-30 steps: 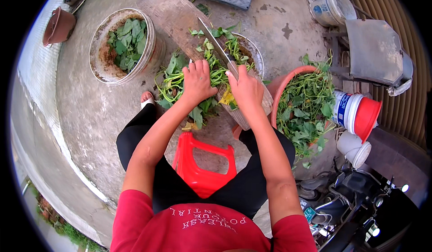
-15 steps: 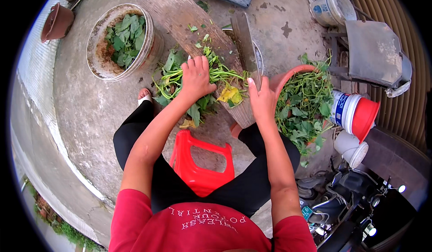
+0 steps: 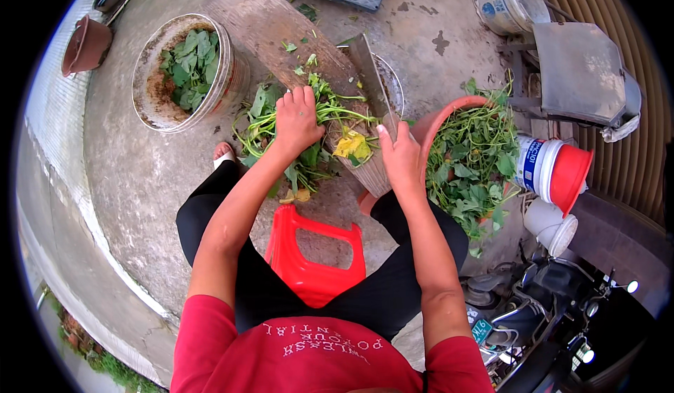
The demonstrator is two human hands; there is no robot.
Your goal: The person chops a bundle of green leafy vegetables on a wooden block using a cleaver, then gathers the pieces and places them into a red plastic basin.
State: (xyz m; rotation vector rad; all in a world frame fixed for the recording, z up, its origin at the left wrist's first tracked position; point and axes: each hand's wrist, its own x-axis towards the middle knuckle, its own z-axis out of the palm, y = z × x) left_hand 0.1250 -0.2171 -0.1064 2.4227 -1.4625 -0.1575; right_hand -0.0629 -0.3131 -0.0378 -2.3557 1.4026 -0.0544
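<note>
My left hand (image 3: 299, 121) is closed over a bunch of leafy green stems (image 3: 261, 128), pressing it onto a long wooden plank (image 3: 281, 31). The stem ends stick out to the right, toward a broad-bladed cleaver (image 3: 370, 75). My right hand (image 3: 403, 156) grips the cleaver near the plank's right edge; its handle is hidden in my fingers. A yellow leaf (image 3: 353, 144) lies on the plank between my hands. Bits of chopped green are scattered farther up the board. Behind the blade, a round metal-rimmed basin (image 3: 399, 88) partly shows.
A dirty white bucket (image 3: 242, 77) with leaves stands at left. An orange-brown tub (image 3: 430, 130) heaped with leafy vines (image 3: 472, 161) is close by my right hand. A red plastic stool (image 3: 316, 281) sits between my legs. Farther right are stacked buckets (image 3: 551, 168) and a motorcycle (image 3: 533, 295).
The cleaver's blade has tilted and shifted slightly left, with my right hand following. My left hand stays on the bunch, slightly farther left in the picture. The whole view has shifted a little.
</note>
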